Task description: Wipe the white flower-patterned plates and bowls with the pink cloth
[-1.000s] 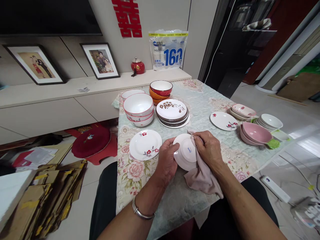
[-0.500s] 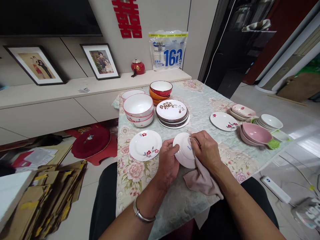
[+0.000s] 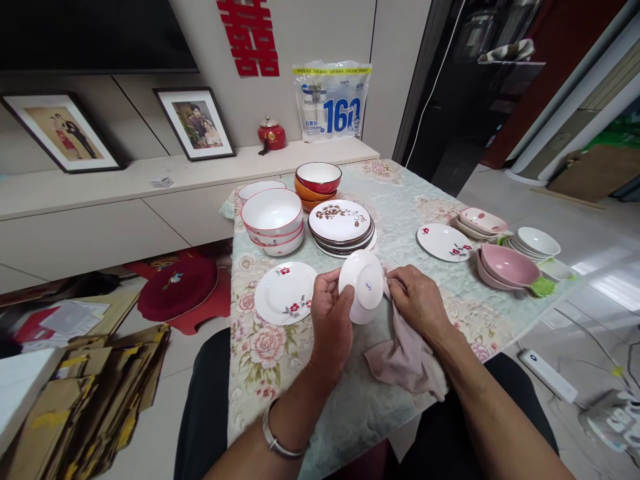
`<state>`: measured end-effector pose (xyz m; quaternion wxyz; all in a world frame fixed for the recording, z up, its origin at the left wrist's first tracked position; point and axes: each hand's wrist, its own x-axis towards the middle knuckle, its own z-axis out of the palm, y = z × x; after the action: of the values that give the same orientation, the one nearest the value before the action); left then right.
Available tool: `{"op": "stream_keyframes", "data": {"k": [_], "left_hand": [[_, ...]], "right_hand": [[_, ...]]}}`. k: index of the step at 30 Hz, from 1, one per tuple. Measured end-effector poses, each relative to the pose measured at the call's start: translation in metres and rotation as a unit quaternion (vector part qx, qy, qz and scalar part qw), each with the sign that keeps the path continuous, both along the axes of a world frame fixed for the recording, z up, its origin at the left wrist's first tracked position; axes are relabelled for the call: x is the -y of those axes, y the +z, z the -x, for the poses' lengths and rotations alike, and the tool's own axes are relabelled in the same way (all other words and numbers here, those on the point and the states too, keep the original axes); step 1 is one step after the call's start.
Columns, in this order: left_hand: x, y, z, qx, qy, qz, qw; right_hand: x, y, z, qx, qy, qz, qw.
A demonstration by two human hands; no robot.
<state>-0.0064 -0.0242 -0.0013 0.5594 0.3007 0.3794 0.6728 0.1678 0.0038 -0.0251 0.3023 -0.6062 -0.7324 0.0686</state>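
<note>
1. Small white round ceramic plate (image 3: 367, 287), head view: tilted, underside facing the person, on the near side of the brown-flowered white plate stack (image 3: 340, 220).
2. Left hand (image 3: 334, 320) pinches its left rim.
3. Right hand (image 3: 417, 297) clutches pale-pink cloth (image 3: 406, 363) beside its right rim.

A table (image 3: 397, 200) spread with flowered fabric carries a stack of brown-flowered plates (image 3: 340, 222). Just left of that stack stand white bowls with red rims (image 3: 273, 212); right behind it, a red bowl (image 3: 319, 179) tops orange ones (image 3: 307, 194). A red-flowered plate (image 3: 283, 293) lies nearer the person, to its left; well to its right are another floral plate (image 3: 443, 241), pink-spotted dishes (image 3: 484, 221), pink bowls (image 3: 509, 265) and stacked small white bowls (image 3: 538, 241)
</note>
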Motion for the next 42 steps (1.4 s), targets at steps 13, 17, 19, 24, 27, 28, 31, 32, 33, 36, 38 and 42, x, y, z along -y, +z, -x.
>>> {"op": "stream_keyframes", "data": {"k": [13, 17, 19, 24, 27, 28, 31, 32, 33, 36, 38, 42], "left_hand": [[0.007, -0.009, 0.006, -0.379, 0.022, -0.288, 0.879], [0.008, -0.009, 0.006, -0.447, -0.020, -0.319, 0.835], [0.008, -0.007, 0.006, -0.458, -0.035, -0.321, 0.829], [0.005, -0.005, 0.007, -0.444, -0.047, -0.329, 0.832], [0.003, -0.007, 0.007, -0.473, -0.058, -0.344, 0.809], [0.002, -0.008, 0.007, -0.482, -0.062, -0.348, 0.801], [0.000, -0.012, 0.006, -0.504, -0.063, -0.363, 0.781], [0.000, -0.013, 0.005, -0.512, -0.059, -0.368, 0.774], [-0.001, -0.015, 0.005, -0.521, -0.055, -0.372, 0.767], [0.000, -0.019, 0.002, -0.546, -0.037, -0.373, 0.749], [0.001, -0.021, 0.001, -0.558, -0.011, -0.365, 0.745], [0.001, -0.024, 0.000, -0.541, 0.049, -0.313, 0.779]], "right_hand": [[-0.001, 0.020, -0.012, -0.223, -0.013, 0.082, 0.971], [0.005, 0.026, -0.011, -0.382, 0.040, 0.210, 0.899], [0.008, 0.027, -0.007, -0.459, 0.068, 0.260, 0.847], [0.008, 0.030, -0.002, -0.598, 0.071, 0.316, 0.733], [0.007, 0.031, -0.002, -0.613, 0.045, 0.334, 0.714], [0.007, 0.031, -0.002, -0.615, 0.038, 0.340, 0.711], [0.007, 0.029, -0.001, -0.618, 0.027, 0.344, 0.706], [0.007, 0.029, -0.001, -0.618, 0.027, 0.343, 0.707], [0.007, 0.028, -0.001, -0.616, 0.027, 0.341, 0.709], [0.006, 0.028, -0.001, -0.612, 0.027, 0.337, 0.715], [0.005, 0.029, -0.002, -0.610, 0.026, 0.330, 0.720], [0.004, 0.032, -0.004, -0.618, 0.020, 0.309, 0.723]]}}
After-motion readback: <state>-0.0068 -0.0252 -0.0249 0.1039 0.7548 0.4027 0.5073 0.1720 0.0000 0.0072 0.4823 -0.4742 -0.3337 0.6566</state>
